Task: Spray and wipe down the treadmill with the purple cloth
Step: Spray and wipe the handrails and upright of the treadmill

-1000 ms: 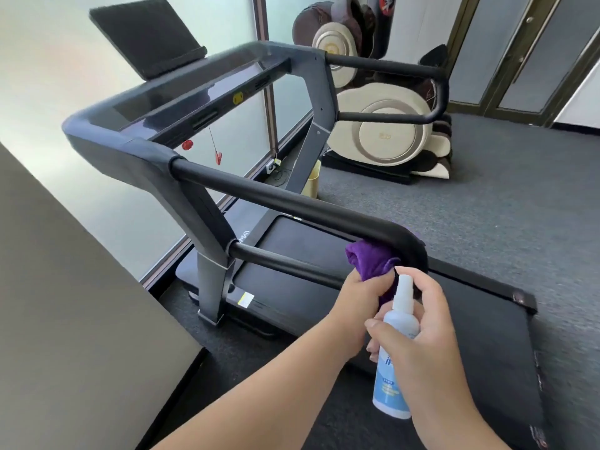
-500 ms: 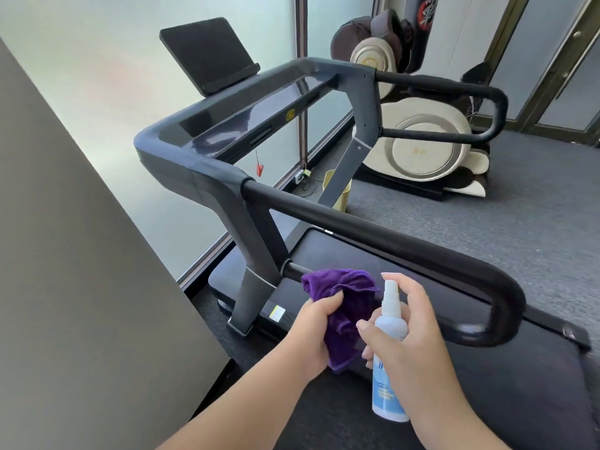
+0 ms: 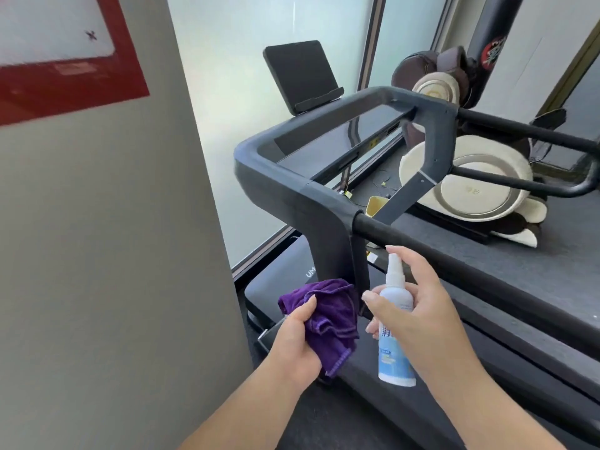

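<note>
Bunched purple cloth [image 3: 324,316] is clenched in left hand [image 3: 297,344], ready to wipe; white-and-blue plastic spray bottle [image 3: 396,323] is gripped by right hand [image 3: 422,306], nozzle aimed at dark grey treadmill upright [image 3: 328,235].

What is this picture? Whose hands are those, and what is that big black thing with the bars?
The camera sits on a person's head and looks down, so you see their own two hands, as if you were them. The big black thing is a treadmill, a machine for walking or running indoors. The long bar is its handrail, and the dark panel standing at the top is its screen. The left hand holds a scrunched purple cloth. The right hand holds a white and blue spray bottle, with one finger on top of the nozzle. The person is cleaning the treadmill. The brown and cream thing behind it is a massage chair.
</note>
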